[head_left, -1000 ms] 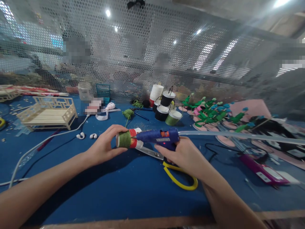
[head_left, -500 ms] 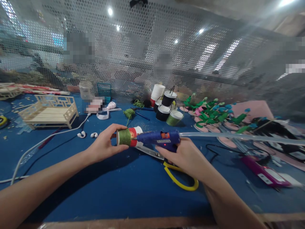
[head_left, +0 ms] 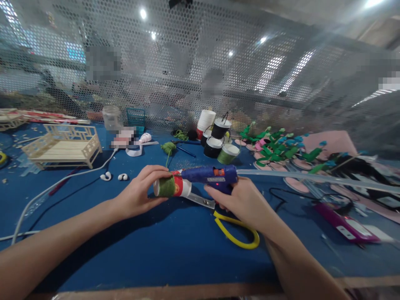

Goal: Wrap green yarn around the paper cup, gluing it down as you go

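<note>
My left hand (head_left: 137, 192) grips a paper cup (head_left: 185, 187) lying on its side, red and white with green yarn wound round one end. From the winding, a strand runs back to a small ball of green yarn (head_left: 168, 147). My right hand (head_left: 240, 200) is closed round a blue hot glue gun (head_left: 209, 174), its nozzle at the cup's upper side near the yarn's edge. A long clear glue stick (head_left: 281, 172) sticks out of the gun's back. Under the gun lie scissors with yellow handles (head_left: 237, 241), their blades partly behind the cup.
Yarn-wrapped cups (head_left: 213, 147) and a stack of white cups (head_left: 206, 120) stand behind. At left are a small wooden bench model (head_left: 62, 150), a white cable and earbuds (head_left: 123, 177). Green paper plants (head_left: 275, 150) and a purple power strip (head_left: 346, 225) lie at right.
The cup has turned and tilted slightly in my left hand, showing more of its white end. The glue gun's nozzle has shifted up to the cup's upper side.
</note>
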Demonstrator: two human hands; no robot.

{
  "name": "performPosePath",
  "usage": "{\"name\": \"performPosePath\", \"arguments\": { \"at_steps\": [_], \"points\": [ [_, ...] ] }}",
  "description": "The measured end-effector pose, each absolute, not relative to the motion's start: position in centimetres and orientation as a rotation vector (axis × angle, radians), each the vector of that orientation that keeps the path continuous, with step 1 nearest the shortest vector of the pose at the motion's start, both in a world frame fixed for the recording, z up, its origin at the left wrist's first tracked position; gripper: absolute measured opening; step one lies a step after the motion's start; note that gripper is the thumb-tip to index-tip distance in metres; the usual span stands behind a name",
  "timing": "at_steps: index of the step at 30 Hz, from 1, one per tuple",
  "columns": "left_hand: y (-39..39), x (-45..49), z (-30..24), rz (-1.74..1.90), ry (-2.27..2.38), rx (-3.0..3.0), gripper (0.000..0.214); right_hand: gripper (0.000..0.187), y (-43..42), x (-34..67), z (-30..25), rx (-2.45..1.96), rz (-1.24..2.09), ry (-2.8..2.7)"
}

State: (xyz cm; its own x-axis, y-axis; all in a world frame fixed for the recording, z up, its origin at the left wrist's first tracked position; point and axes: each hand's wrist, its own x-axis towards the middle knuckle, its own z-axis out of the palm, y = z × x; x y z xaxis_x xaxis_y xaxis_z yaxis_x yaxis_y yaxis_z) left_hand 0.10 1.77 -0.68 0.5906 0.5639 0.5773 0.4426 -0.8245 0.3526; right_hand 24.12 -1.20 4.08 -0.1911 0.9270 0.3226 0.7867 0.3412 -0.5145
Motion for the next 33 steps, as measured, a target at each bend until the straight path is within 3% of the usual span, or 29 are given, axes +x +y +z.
{"name": "performPosePath", "arguments": {
  "at_steps": [22,29,33],
  "points": [
    [1.7,0.06,-0.68,0.995,0.798,2.67,0.039,0.032,-1.19,24.06,4.12,-1.47,0.276,-2.057],
    [1.96,0.05,-0.71,1.032,0.908,2.483,0.042,0.016,-1.36,23.98,4.1,-1.418,0.266,-2.057],
    [2.16,0.05,-1.04,1.058,0.934,2.362,0.044,0.016,-1.47,23.87,4.36,-1.4,0.333,-2.08]
  ]
}}
